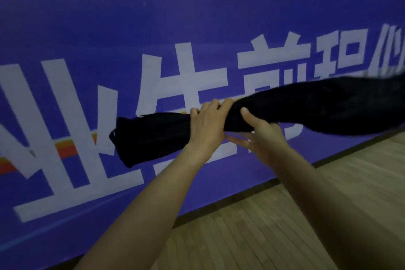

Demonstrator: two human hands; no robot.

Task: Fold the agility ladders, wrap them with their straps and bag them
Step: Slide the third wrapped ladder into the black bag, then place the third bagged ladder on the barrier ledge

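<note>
one black bag [274, 107] gripped by two hands: left hand [208, 125], right hand [265, 136].

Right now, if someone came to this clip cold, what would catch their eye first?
First the long black bag, held level in mid-air across the centre and blurring out to the right. Both hands meet at its middle: the left hand curls over the top, and the right hand holds it from below, thumb on the fabric. Behind stands a purple banner with large white characters, above a wooden floor.
</note>
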